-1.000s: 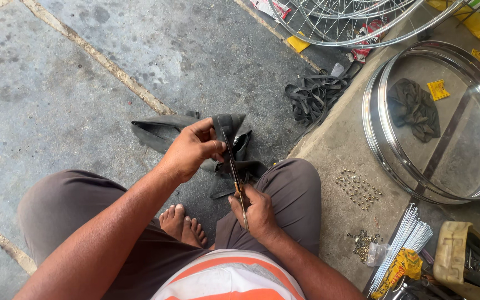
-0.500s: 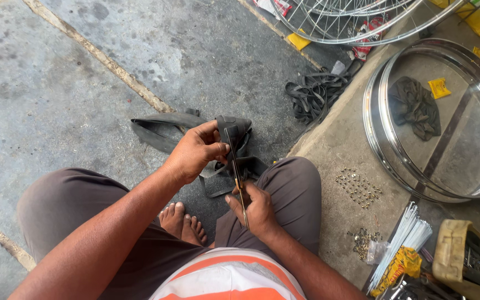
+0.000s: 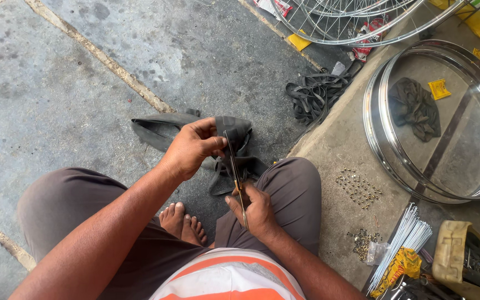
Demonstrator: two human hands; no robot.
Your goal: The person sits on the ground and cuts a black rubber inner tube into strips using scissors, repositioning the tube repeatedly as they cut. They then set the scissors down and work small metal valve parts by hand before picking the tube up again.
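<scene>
Person sitting low on a stone floor, knees up, bare foot (image 3: pixel 183 221) showing between the legs near the bottom middle of the frame. The left hand (image 3: pixel 191 148), just left of center, is pinching the edge of a black rubber tube (image 3: pixel 165 125), fingers pressed together on the folded part. The rest of the tube trails off to the left across the floor, flat and limp. The right hand (image 3: pixel 256 210), lower center, is wrapped around the handles of a pair of scissors (image 3: pixel 234 169), and the blades point up toward the pinched bit of rubber, right beside the left thumb. Can't really tell how far the blades are spread, they look like one thin line from here.

Stuff lying around: a tangle of black rubber strips (image 3: pixel 313 94) upper middle, at the edge of the concrete step. A shiny wheel rim (image 3: pixel 374 119) lies flat on the right side with a dark rag (image 3: pixel 415 108) inside it. A scatter of little brass nipples (image 3: pixel 357 188) sits just below the rim, and a bundle of spokes (image 3: pixel 404 239) is in the lower right. Spoked wheels (image 3: pixel 351 16) run along the top edge.
</scene>
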